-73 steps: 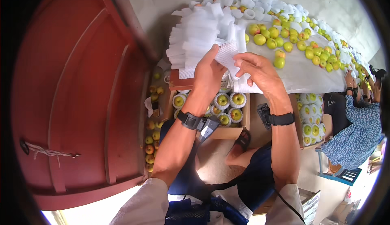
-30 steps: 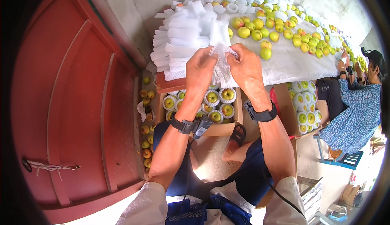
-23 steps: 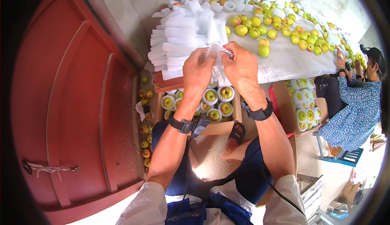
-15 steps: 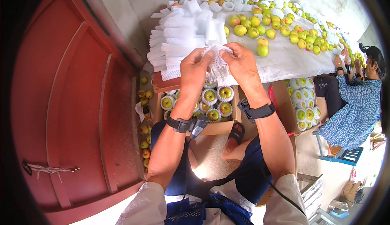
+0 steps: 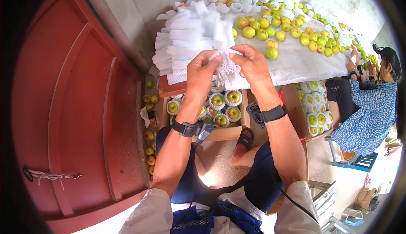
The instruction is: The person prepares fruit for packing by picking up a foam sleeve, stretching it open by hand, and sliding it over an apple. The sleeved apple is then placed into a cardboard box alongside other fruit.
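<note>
Between my two hands a white foam fruit net point(image 5: 228, 66) is stretched, its mesh spread into a fan. My left hand point(image 5: 202, 71) pinches one side of it between thumb and fingers. The other side is pinched by my right hand point(image 5: 253, 65). Both hands are raised over the near edge of the table. Just beyond them lies a heap of flat foam nets point(image 5: 186, 35). Below the hands, a cardboard box point(image 5: 224, 134) holds apples in foam nets, such as one netted apple point(image 5: 233, 97).
Loose apples point(image 5: 292, 22) lie on the white-covered table point(image 5: 292, 71), with rolled foam nets point(image 5: 237, 7) behind. At right a person point(image 5: 368, 103) sits by another box of netted apples point(image 5: 313, 103). A red door point(image 5: 72, 107) stands at left, and apples point(image 5: 150, 149) lie along its foot.
The foam net between my hands looks more spread out than before. Both hands stay nearly in place, and the view has shifted slightly.
</note>
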`<action>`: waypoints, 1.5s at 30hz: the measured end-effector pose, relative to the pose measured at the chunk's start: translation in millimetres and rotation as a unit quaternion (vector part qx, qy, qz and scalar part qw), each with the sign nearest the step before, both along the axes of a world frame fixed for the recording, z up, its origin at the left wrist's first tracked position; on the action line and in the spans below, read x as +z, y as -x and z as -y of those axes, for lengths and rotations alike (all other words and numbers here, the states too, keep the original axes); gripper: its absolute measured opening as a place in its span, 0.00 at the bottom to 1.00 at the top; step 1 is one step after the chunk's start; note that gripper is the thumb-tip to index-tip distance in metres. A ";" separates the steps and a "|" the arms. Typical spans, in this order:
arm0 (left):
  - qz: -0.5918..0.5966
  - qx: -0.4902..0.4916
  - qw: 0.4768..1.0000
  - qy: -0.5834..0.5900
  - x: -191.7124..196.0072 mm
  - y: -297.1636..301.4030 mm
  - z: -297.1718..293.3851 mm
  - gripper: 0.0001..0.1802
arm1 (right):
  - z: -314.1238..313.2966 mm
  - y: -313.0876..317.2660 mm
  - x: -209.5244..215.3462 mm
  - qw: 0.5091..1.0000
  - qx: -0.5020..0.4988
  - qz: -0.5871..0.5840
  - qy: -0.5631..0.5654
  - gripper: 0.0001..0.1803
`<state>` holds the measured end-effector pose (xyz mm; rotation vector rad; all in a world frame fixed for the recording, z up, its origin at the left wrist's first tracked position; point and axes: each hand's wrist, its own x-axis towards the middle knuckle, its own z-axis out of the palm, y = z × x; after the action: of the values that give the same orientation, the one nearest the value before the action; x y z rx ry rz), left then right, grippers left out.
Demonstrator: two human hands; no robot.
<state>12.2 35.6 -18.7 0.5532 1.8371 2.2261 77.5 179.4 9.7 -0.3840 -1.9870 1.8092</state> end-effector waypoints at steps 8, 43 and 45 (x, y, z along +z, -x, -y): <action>-0.132 0.119 0.980 0.086 -10.5 0.3 -7.5 0.07 | -6.6 7.2 -13.9 0.976 -0.101 -0.039 -0.190 0.10; 0.042 -0.217 0.956 -0.193 2.9 3.9 0.9 0.22 | -6.9 -1.8 -12.2 0.874 0.241 -0.064 0.416 0.13; 0.052 -0.206 0.955 -0.205 -0.7 10.4 4.5 0.20 | 1.6 -4.9 -4.4 0.884 0.251 -0.060 0.390 0.14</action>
<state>1.8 31.1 -19.5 0.7883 1.0811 2.2814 82.4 177.8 5.3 0.0440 -1.2467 2.8546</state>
